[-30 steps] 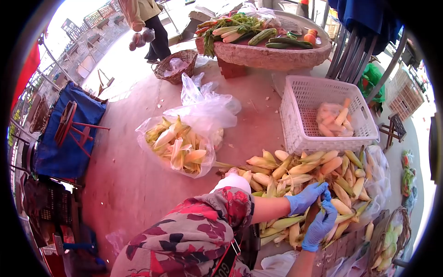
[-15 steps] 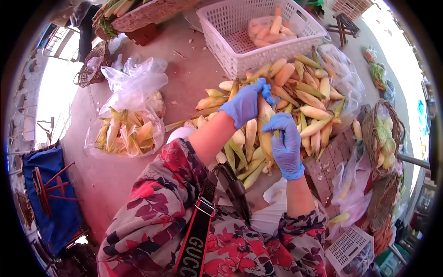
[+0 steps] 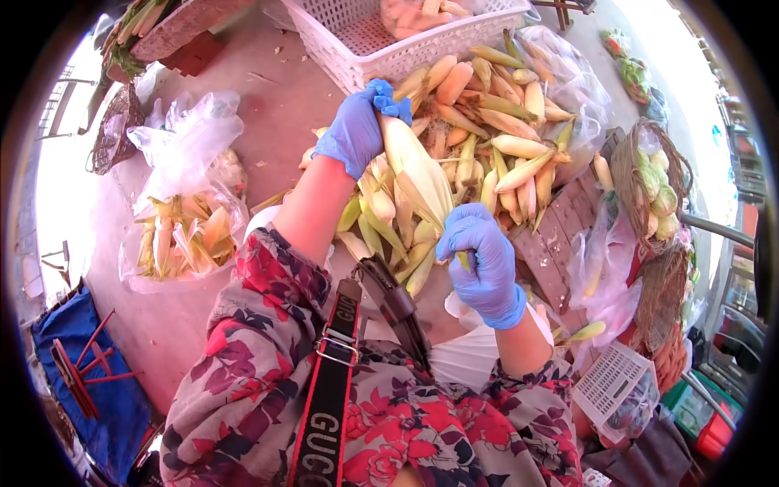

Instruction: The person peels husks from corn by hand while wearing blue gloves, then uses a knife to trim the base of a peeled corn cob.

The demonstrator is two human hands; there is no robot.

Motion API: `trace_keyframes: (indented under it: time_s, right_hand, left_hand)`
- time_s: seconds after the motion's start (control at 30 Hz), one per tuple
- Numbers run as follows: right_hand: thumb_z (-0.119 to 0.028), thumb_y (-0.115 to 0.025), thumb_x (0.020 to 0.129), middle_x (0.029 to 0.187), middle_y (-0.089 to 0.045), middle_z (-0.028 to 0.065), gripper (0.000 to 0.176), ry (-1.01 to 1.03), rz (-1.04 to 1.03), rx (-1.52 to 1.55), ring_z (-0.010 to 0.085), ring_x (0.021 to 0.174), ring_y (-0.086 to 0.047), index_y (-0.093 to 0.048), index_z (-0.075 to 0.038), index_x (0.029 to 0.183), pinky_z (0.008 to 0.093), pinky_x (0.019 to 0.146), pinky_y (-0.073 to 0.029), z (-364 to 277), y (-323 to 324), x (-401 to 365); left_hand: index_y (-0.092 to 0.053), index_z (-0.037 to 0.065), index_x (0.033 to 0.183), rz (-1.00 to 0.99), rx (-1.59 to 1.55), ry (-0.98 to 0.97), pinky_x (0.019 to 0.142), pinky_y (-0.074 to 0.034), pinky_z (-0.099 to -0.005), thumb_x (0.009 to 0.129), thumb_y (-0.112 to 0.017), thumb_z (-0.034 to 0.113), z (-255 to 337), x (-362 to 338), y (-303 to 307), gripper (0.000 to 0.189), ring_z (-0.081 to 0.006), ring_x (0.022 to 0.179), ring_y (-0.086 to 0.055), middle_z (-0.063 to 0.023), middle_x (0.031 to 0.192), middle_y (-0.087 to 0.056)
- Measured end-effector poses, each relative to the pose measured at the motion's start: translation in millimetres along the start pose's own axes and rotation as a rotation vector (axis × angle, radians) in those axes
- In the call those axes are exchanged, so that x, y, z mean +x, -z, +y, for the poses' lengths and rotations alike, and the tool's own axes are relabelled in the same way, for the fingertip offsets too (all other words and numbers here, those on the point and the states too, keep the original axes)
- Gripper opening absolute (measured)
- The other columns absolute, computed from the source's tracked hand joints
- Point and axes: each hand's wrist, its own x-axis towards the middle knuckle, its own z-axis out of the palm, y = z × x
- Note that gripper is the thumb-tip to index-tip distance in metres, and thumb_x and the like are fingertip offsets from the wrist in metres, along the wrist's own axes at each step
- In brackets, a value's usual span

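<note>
An ear of corn in pale husk stretches between my two hands over a heap of corn. My left hand, in a blue glove, is closed round its upper end. My right hand, gloved too, is closed at the lower end with husk leaves running into the fist. A bit of green husk shows between its fingers. More husked ears lie right under the held one, partly covered by it and by my forearms.
A white plastic crate holding a bag of peeled cobs stands beyond the heap. On the left is a clear bag of stripped husks. A wicker basket of green vegetables stands at right, near a wooden board.
My right hand has moved down and away from the left, drawing husk leaves along the ear. The ear now shows more fully between the hands. The whole view has shifted a little.
</note>
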Motion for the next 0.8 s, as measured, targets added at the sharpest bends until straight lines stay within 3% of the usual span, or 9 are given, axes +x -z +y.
trace_keyframes:
  time_s: [0.13, 0.23, 0.3, 0.37, 0.47, 0.5, 0.6, 0.7, 0.8]
  right_hand:
    - [0.005, -0.055, 0.065, 0.073, -0.053, 0.0071, 0.024, -0.105, -0.060, -0.059, 0.0255, 0.076, -0.050, -0.050, -0.005, 0.086, 0.0316, 0.070, -0.043, 17.2, 9.0, -18.5]
    - [-0.014, -0.064, 0.074, 0.077, -0.056, 0.0099, 0.027, -0.408, 0.153, -0.090, 0.0272, 0.078, -0.053, -0.052, -0.003, 0.096, 0.0338, 0.072, -0.045, 31.2, 6.6, -22.2]
    - [-0.031, -0.067, 0.074, 0.082, -0.058, 0.0132, 0.044, -0.495, 0.171, -0.363, 0.0288, 0.081, -0.056, -0.052, -0.001, 0.103, 0.0357, 0.074, -0.046, 50.7, 2.4, -28.6]
    - [-0.045, -0.068, 0.075, 0.078, -0.061, 0.0187, 0.050, -0.642, 0.074, -0.550, 0.0330, 0.070, -0.060, -0.056, 0.000, 0.094, 0.0402, 0.065, -0.047, 58.0, 3.4, -27.8]
    - [-0.040, -0.061, 0.084, 0.066, -0.062, 0.0130, 0.042, -0.746, -0.060, -0.522, 0.0172, 0.056, -0.059, -0.058, 0.002, 0.076, 0.0303, 0.055, -0.046, 68.1, -3.2, -21.6]
    - [-0.037, -0.060, 0.085, 0.061, -0.060, 0.0120, 0.040, -0.671, 0.011, -0.450, 0.0174, 0.053, -0.057, -0.056, 0.001, 0.071, 0.0303, 0.052, -0.045, 69.3, -5.4, -19.8]
    - [-0.029, -0.059, 0.088, 0.052, -0.055, 0.0102, 0.040, -0.501, 0.119, -0.343, 0.0172, 0.047, -0.055, -0.053, 0.000, 0.062, 0.0301, 0.046, -0.042, 70.0, -12.7, -13.3]
    - [-0.024, -0.059, 0.088, 0.049, -0.050, 0.0100, 0.039, -0.454, 0.081, -0.394, 0.0151, 0.043, -0.051, -0.051, 0.001, 0.059, 0.0303, 0.043, -0.038, 51.2, -17.9, -9.2]
    - [-0.019, -0.059, 0.085, 0.053, -0.047, 0.0203, 0.036, -0.532, 0.125, -0.175, 0.0357, 0.044, -0.047, -0.048, -0.001, 0.056, 0.0391, 0.040, -0.035, 25.4, -17.2, -10.5]
  left_hand:
    - [-0.043, 0.012, 0.070, 0.004, 0.182, -0.170, 0.066, -0.043, -0.0330, 0.096, -0.040, 0.027, -17.2, 4.3, 3.3, 0.030, -0.0112, 0.049, -0.035, 0.0049, 0.053, -0.035]
    - [-0.046, 0.009, 0.072, 0.039, 0.557, -0.457, 0.063, -0.046, -0.0316, 0.093, -0.047, 0.038, -32.3, 2.8, -2.7, 0.036, -0.0120, 0.046, -0.036, 0.0019, 0.051, -0.036]
    - [-0.046, 0.009, 0.072, 0.004, 0.612, -0.497, 0.060, -0.045, -0.0307, 0.093, -0.047, 0.038, -36.9, 2.2, -5.0, 0.037, -0.0124, 0.046, -0.037, 0.0015, 0.051, -0.037]
    - [-0.048, 0.007, 0.072, -0.041, 0.587, -0.471, 0.060, -0.047, -0.0312, 0.092, -0.048, 0.038, -36.0, 3.6, -7.4, 0.037, -0.0143, 0.048, -0.041, -0.0008, 0.055, -0.041]
    - [-0.048, 0.009, 0.078, -0.047, 0.521, -0.428, 0.079, -0.046, -0.0387, 0.092, -0.050, 0.034, -45.2, 8.4, -8.8, 0.029, -0.0180, 0.063, -0.050, -0.0012, 0.065, -0.046]
    - [-0.052, 0.005, 0.095, -0.012, 0.609, -0.379, 0.083, -0.048, -0.0406, 0.089, -0.056, 0.032, -46.5, 9.7, -6.7, 0.028, -0.0233, 0.080, -0.058, -0.0067, 0.081, -0.055]
    - [-0.049, 0.004, 0.111, 0.136, 0.725, 0.030, 0.079, -0.051, -0.0400, 0.088, -0.057, 0.031, -77.5, 7.1, 6.5, 0.037, -0.0260, 0.087, -0.060, -0.0102, 0.092, -0.058]
    - [-0.045, 0.004, 0.116, 0.157, 0.706, 0.024, 0.070, -0.054, -0.0394, 0.086, -0.060, 0.031, -80.4, 13.3, 15.9, 0.043, -0.0273, 0.081, -0.061, -0.0124, 0.097, -0.058]
    - [-0.050, 0.001, 0.104, 0.257, 0.644, -0.106, 0.066, -0.055, -0.0387, 0.087, -0.058, 0.029, -65.6, 20.0, 8.0, 0.034, -0.0275, 0.075, -0.062, -0.0103, 0.083, -0.059]
